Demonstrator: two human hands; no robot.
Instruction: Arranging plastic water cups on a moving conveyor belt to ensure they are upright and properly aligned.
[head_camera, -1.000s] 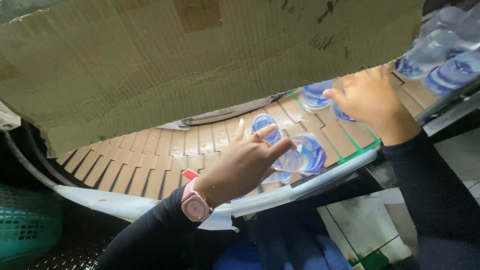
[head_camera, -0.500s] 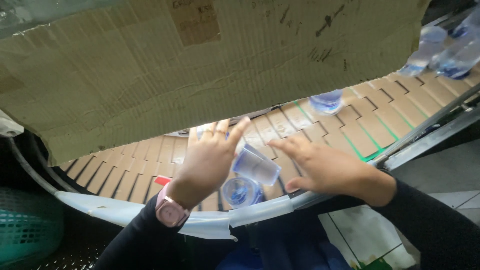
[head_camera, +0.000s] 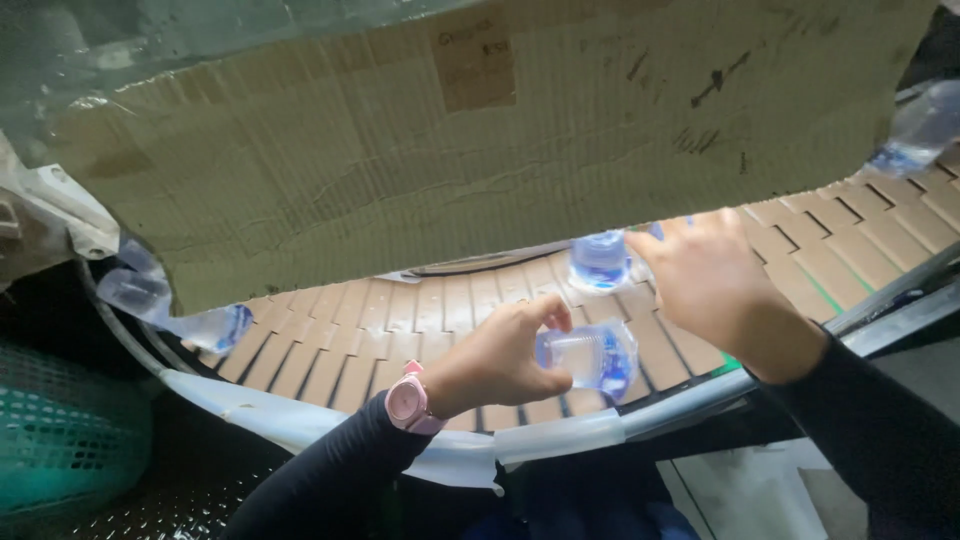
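Observation:
My left hand (head_camera: 495, 360), with a pink watch (head_camera: 405, 402) on its wrist, grips a clear plastic bottle with a blue label (head_camera: 588, 357). The bottle lies on its side just above the brown slatted conveyor belt (head_camera: 400, 320). My right hand (head_camera: 715, 275) is higher and to the right, back towards me. Its fingertips are against a second clear bottle (head_camera: 598, 262) on the belt under the cardboard edge. A sliver of blue shows behind its fingers. Its palm side is hidden.
A large creased cardboard sheet (head_camera: 450, 150) hangs over the belt's far part. More bottles lie at the belt's left bend (head_camera: 215, 327) and at the far right (head_camera: 915, 130). A white taped rail (head_camera: 560, 440) edges the belt. A green mesh basket (head_camera: 60, 440) stands at the lower left.
My right hand has risen from the belt's near edge to the bottle under the cardboard. My left hand keeps hold of its bottle, now turned on its side.

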